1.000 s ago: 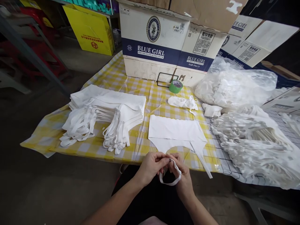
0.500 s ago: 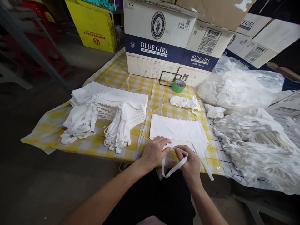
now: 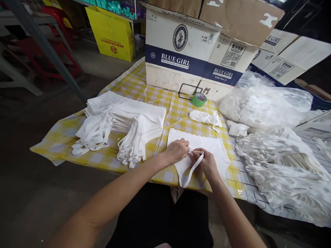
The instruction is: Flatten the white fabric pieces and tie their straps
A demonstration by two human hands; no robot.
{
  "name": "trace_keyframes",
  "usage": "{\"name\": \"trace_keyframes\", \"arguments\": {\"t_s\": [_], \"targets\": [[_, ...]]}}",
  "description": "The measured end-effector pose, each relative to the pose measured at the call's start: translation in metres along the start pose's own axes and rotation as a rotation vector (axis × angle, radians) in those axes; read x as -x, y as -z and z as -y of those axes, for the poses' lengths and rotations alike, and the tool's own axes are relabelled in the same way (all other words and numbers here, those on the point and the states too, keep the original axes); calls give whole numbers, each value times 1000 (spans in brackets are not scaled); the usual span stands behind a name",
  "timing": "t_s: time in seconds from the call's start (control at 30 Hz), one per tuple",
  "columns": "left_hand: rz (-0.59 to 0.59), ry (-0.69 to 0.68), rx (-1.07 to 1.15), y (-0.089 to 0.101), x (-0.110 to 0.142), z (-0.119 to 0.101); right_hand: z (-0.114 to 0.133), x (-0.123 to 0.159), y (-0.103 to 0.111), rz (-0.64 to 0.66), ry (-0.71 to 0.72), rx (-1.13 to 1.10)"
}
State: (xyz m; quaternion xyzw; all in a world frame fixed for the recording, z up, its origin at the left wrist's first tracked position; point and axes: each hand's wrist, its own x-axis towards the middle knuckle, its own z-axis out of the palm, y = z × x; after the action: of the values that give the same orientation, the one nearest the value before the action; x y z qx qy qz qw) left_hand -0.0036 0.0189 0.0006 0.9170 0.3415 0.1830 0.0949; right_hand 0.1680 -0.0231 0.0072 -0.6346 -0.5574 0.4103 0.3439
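Note:
A white camisole top (image 3: pixel 204 142) lies flat at the table's near edge, its scalloped edge facing away from me. My left hand (image 3: pixel 178 150) rests over its middle, fingers curled and pinching at the fabric there. Close beside it, my right hand (image 3: pixel 206 161) grips a thin white strap (image 3: pixel 191 173) of the top between thumb and fingers. The strap loops down toward me below both hands. A small dark mark, perhaps a label, shows between my fingertips. To the left sits a neat stack of white camisole tops (image 3: pixel 126 113), straps hanging toward me.
A yellow checked cloth (image 3: pixel 74 127) covers the table. Behind are beer cartons (image 3: pixel 178 51), a green tape roll (image 3: pixel 199 99), a black wire frame (image 3: pixel 186 90) and a crumpled white cloth (image 3: pixel 205 117). On the right are a heap of white garments (image 3: pixel 281 165) and a plastic bag (image 3: pixel 266 100).
Both hands have moved away from me, from the top's near edge onto its middle, bringing the strap along. The whole view has also shifted slightly.

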Motion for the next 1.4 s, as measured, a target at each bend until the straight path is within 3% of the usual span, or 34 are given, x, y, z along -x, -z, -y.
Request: {"name": "trace_keyframes", "arguments": {"t_s": [0.2,0.77,1.4], "targets": [[-13,146,225,-5,-4,8,13,-7,-2,8,116,114],[-18,211,372,-7,-11,15,13,-19,-7,-40,474,516],[-77,209,479,-4,-11,15,11,-12,3,51,652,870]]}}
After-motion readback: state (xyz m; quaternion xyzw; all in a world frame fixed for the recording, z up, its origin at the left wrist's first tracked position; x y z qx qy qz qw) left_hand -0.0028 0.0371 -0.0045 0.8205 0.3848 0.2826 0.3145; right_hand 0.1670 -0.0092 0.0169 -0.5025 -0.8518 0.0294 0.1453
